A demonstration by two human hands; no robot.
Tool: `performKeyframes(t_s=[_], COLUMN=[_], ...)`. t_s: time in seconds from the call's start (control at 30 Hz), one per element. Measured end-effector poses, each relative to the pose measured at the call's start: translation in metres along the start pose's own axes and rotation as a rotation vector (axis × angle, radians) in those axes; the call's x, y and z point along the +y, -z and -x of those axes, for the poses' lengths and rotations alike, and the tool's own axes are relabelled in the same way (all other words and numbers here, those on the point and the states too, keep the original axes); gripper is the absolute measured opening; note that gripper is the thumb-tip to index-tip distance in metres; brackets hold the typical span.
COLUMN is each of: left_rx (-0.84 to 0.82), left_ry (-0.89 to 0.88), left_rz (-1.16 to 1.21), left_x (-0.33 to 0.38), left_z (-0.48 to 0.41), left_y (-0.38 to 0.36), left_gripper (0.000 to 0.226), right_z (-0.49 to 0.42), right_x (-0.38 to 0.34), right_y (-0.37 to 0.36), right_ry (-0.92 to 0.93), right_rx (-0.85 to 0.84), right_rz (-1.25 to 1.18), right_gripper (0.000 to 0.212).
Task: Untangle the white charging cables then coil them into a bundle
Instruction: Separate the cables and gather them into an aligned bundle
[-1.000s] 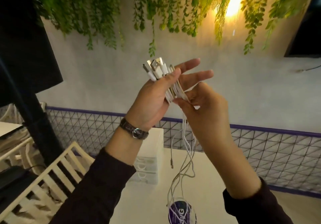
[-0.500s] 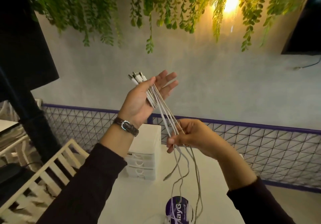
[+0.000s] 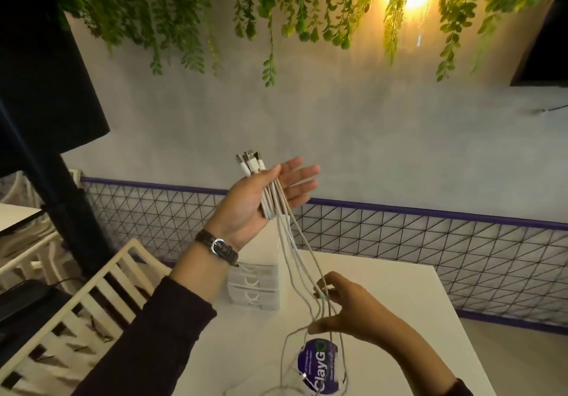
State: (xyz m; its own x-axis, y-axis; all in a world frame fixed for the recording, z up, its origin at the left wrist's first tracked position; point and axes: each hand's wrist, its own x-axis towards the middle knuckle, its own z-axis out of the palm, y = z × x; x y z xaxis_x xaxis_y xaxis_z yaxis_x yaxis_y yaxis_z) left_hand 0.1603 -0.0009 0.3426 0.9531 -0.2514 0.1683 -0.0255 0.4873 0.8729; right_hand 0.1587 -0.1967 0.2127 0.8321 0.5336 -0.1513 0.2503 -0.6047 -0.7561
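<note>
Right hand has dropped lower along the white cables than half a second ago, now down near the counter, well apart from the left hand; a second ago the two hands were touching up by the plugs. Left hand raised, palm toward camera, fingers spread flat, thumb pressed across the cable ends so the plugs stick out above the thumb; pose roughly unchanged, wrist strap visible. Right hand palm-side left, thumb and forefinger curled loosely around the strands, probably sliding grip rather than a tight pinch, blur makes it hard to tell. Cables run taut-ish from left palm down through right fingers, then hang slack in loops onto the counter over a purple round sticker. White drawer box stands on the counter behind the cables. White slatted chair at left.
</note>
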Motion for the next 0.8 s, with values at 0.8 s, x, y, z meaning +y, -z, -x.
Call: performKeyframes(t_s=[0.8], left_rx=[-0.141], left_ry=[0.370], left_rz=[0.237], left_x=[-0.097], left_z=[0.066], left_y=[-0.008], left_gripper=[0.035], right_z=[0.042], right_x=[-0.033], right_y=[-0.024], right_ry=[0.208], right_rx=[-0.601], right_rz=[-0.657], right_gripper=[0.050])
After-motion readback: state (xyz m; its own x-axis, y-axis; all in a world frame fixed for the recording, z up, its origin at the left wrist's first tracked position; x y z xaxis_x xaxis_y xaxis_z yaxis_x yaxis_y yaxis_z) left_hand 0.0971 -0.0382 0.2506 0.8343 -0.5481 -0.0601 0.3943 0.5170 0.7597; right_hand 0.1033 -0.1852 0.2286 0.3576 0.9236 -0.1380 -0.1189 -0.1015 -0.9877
